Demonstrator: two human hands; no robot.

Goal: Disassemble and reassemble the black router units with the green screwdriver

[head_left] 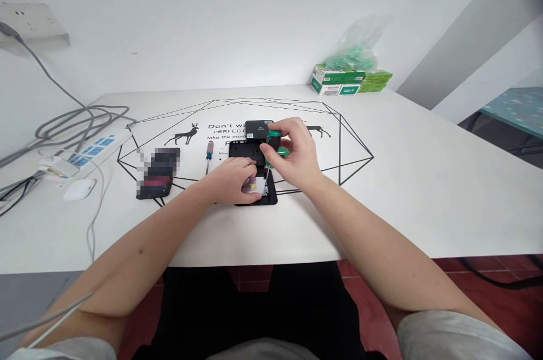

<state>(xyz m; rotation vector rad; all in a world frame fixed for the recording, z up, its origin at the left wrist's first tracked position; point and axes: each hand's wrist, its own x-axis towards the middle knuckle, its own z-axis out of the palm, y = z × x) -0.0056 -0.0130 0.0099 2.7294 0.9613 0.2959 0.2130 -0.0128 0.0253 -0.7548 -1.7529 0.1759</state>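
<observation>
A green-and-black screwdriver [272, 139] is gripped by my right hand [297, 153], its shaft pointing down into a black plastic casing [272, 199]. Inside the casing is a pale, silvery part with a small gold patch [253, 186]. My left hand [233, 179] steadies the casing, thumb at its near side and fingers curled over its left part, hiding some of it. Just behind lies a black open shell [245, 150], partly covered by my left fingers. A flat black square device [255, 129] sits beyond that. Something green [283, 151] shows behind my right fingers.
A second screwdriver [209, 150] lies left of the casing, beside a blurred dark phone [159, 173]. Farther left are a power strip [95, 150], coiled grey cable [63, 116] and a white rounded case [80, 189]. Green-and-white boxes [339, 77] under a plastic bag [356, 46] stand against the wall.
</observation>
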